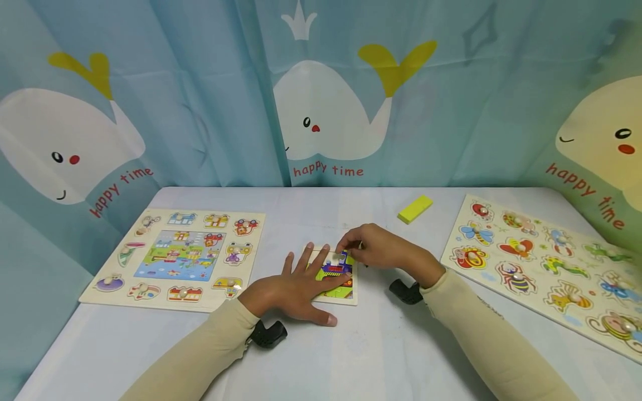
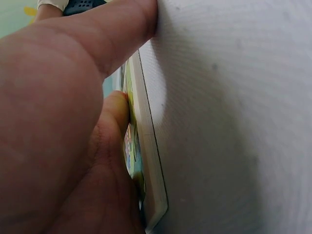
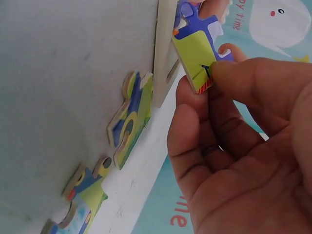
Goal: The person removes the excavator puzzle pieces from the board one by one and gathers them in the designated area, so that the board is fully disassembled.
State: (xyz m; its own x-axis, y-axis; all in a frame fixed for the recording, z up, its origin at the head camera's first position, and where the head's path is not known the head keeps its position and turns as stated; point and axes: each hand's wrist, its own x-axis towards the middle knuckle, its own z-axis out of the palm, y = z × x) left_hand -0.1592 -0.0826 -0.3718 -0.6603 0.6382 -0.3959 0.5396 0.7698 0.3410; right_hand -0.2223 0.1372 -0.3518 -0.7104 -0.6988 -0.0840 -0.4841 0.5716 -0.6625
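A small jigsaw board with a green and purple picture lies in the middle of the table. My left hand rests across it with fingers spread straight; its thumb is off the near edge. In the left wrist view the board's side shows beyond the palm. At the board's far right corner, my right hand pinches a green and purple jigsaw piece between thumb and fingers. Beside the board, two loose jigsaw pieces, one nearer and one farther along, lie on the table.
On the left lies a vehicle peg puzzle; on the right, an insect peg puzzle. A yellow block sits near the table's back edge. Behind hangs a blue whale-print curtain. Black wrist cameras sit under both wrists.
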